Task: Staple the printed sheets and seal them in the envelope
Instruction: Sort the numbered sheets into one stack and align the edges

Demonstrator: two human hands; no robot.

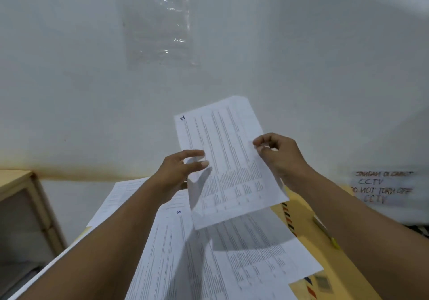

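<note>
Fingers (pixel 261 142) of the right hand (pixel 282 158) are pinching the right edge of a printed sheet marked 1 (pixel 228 158), thumb and forefinger clamped together on the paper, while the left hand (pixel 180 172) is reaching in at the sheet's left edge with its fingers spread apart; whether they are gripping the paper or only brushing it cannot be told. Nearest the camera, at the bottom of the frame, two bare forearms are stretching up from the lower corners, and between them a printed sheet marked 3 (pixel 220 260) is lying flat on the yellow tabletop (pixel 308 218), its columns of small print too fine to read. At the lower right, a manila envelope with a red-and-blue striped border (pixel 313 285) is lying partly under that sheet, and a similar striped edge is showing higher up along the sheet's right side. Just right of it, near the right forearm, a yellow pen-like object (pixel 325 232) is resting on the table, blurred. Left of centre, behind the left wrist, another printed sheet (pixel 120 197) is lying flat, partly hidden. The held sheet is hanging tilted in the air above all of these, near the middle of the frame, casting a shadow on the paper below. At the left edge a wooden shelf unit (pixel 27 202) is standing against the white wall (pixel 69 79). At the far right a handwritten CCTV notice (pixel 380 188) is sticking to the wall, and near the top centre a clear plastic sleeve (pixel 160 30) is hanging on it.
</note>
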